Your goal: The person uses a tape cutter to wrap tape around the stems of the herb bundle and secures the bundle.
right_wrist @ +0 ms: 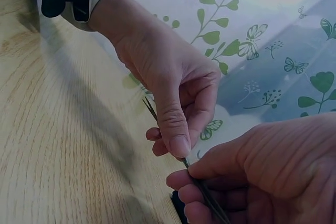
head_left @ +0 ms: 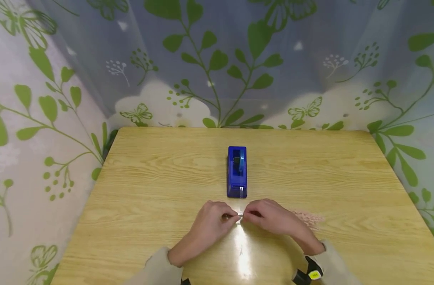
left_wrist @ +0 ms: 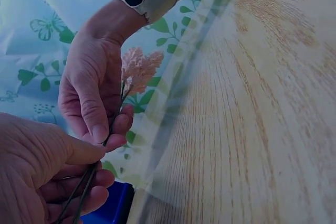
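The item under examination is a small bunch of artificial flowers: thin, dark green stems (right_wrist: 208,196) carrying pale pink flower heads (left_wrist: 140,72) made of tightly clustered, knobbly tufts. At least two stems show, lying close together and fanning apart slightly at their bare ends. The exact count cannot be made out.

The blue tape dispenser (head_left: 235,180) stands upright on the wood-grained counter (head_left: 149,166), and the stems are held just beyond its near end, on the person's side. They lie crosswise to the dispenser's length, flower heads to its near right, bare ends to its near left.

Both grips are engaged. The left hand (head_left: 210,221), to the near left of the dispenser, pinches the stems between thumb and fingers, bare ends projecting past it. The right hand (head_left: 272,215), to the near right, pinches the same stems close beside the left fingertips; the flower heads emerge on its far side from the left hand.

A clear strip of tape (head_left: 241,204) runs from the dispenser's near end toward the fingertips; whether it touches the stems, I cannot tell. Beyond the dispenser hangs a leaf-printed cloth (head_left: 217,59).
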A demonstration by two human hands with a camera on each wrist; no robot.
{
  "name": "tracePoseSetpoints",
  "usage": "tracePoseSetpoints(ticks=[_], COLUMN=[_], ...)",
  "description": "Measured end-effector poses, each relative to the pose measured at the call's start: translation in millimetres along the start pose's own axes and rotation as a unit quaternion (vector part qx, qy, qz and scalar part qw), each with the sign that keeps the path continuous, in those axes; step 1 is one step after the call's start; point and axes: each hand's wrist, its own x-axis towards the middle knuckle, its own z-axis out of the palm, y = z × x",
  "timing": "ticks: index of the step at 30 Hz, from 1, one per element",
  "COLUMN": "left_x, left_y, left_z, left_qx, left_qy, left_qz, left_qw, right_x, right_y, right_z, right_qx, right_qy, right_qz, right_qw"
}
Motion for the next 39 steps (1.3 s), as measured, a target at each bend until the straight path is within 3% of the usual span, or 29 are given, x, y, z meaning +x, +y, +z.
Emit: tracePoseSetpoints(ticks=[6,17,24,31,39], left_x=[0.9,1.5,0.0,-0.7,0.4], left_y=[-0.7,3.2,0.3,-2.2,-2.2], left_z=[0.7,-1.1,0.9,3.8,2.7], left_qx=[0.015,-0.042,-0.026,-0.021,-0.021], left_qy=[-0.001,-0.043,-0.047,-0.026,-0.024], left_qz=[-0.011,-0.066,-0.059,-0.044,-0.05], left_qw=[0.9998,0.996,0.9968,0.9985,0.9983], right_x=[1.4,-0.6,-0.1,0.4,1.3], right_y=[-1.6,-2.7,-2.4,-2.7,-1.1], right_z=[1.1,-0.5,0.9,1.1,2.2], right_qx=[-0.015,-0.006,-0.009,-0.011,-0.009], right_qy=[0.019,0.043,0.045,0.049,0.06], right_qz=[-0.007,-0.032,-0.045,-0.045,-0.039], right_qw=[0.9997,0.9985,0.9979,0.9977,0.9974])
